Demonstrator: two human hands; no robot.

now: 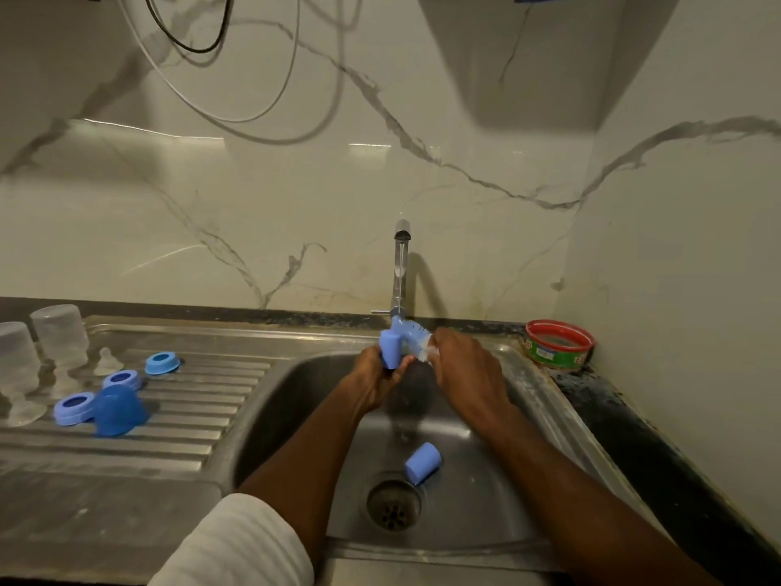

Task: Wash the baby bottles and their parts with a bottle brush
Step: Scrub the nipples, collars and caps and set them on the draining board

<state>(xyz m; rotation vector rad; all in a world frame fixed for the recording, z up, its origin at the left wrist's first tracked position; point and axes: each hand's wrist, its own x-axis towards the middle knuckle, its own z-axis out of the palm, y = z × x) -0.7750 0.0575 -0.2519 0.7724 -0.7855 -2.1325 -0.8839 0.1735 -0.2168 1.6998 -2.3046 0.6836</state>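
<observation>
Hands meet over the steel sink (498,441): left hand (374,380) grips a light, slippery blue plastic cap (391,346), right hand (467,370) clasps the blue-and-white bristled bottle brush (416,336), best gripped firmly behind its bristles.

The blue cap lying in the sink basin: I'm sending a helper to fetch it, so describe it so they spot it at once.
Start at the steel sink basin below the tap. On its floor, just up and right of the round drain, the light blue cap lies on its side. Unlike the other blue parts, which sit on the ribbed draining board or in the hands, it lies alone in the basin.
</observation>
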